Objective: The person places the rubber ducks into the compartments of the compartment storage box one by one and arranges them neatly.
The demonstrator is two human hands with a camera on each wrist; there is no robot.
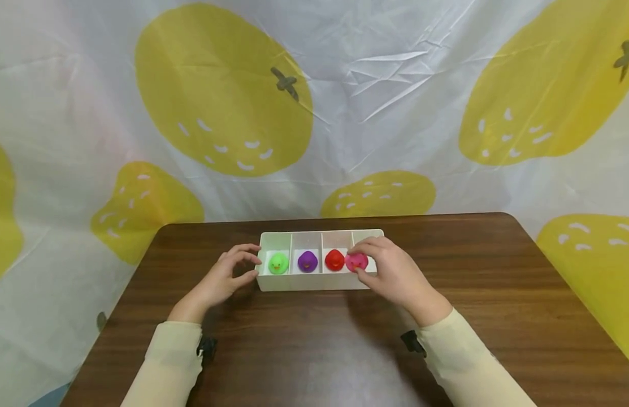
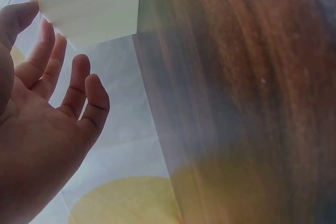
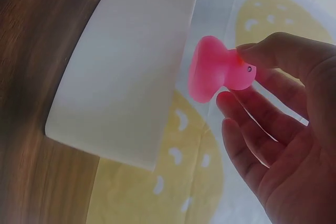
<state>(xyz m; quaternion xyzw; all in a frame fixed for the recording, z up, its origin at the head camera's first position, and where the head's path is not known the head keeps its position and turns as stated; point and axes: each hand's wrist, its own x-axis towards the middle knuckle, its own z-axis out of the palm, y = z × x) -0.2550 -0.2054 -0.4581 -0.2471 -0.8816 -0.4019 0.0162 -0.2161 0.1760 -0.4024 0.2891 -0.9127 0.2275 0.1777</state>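
My right hand pinches a pink rubber duck by its head, between thumb and fingers. In the right wrist view the duck is above the rim of a white divided box. My left hand is at the box's left end, its thumb and some fingertips against the edge and its other fingers loosely bent. From left to right, a green duck, a purple duck and a red duck sit in separate compartments. The right hand partly hides the rightmost compartment.
The box stands on a dark brown wooden table, near its far edge. Behind hangs a pale curtain printed with yellow fruit. Dark wrist devices sit by both sleeves.
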